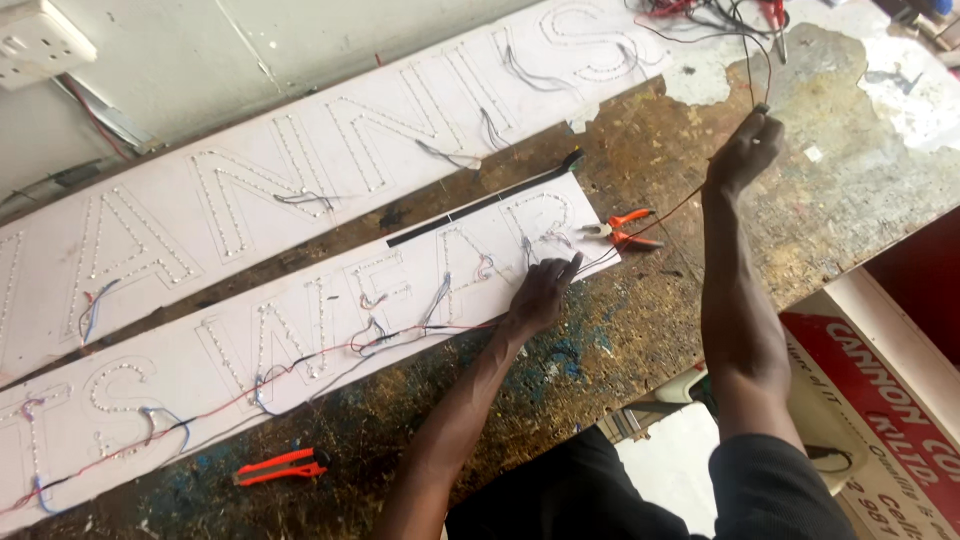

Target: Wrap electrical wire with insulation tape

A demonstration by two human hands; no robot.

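Nearest us are our own dark sleeves and forearms, reaching out over the worn wooden surface (pixel 640 330). Our left hand (pixel 541 293) lies flat, fingers spread, on the near white board (pixel 300 350), pressing its right end down just beside the last dotted letter; that grip is open, holding nothing. Our right hand (pixel 745 150) is raised farther out over the surface, its grip pinched shut on a thin dark wire (pixel 757 65). This wire runs up from the fingers toward a tangle of cables at the far edge, and another strand drops from the hand back toward the board's right end.

Small orange pliers (pixel 622 228) lie on the surface just beyond the board's end, between our two hands. Red and blue wires (pixel 300 362) trail along the near board through its letters. A second, longer board (pixel 330 160) lies behind it, parallel. An orange cutter (pixel 281 466) rests near the front edge, well left of us. A wall socket (pixel 40 40) sits top left.
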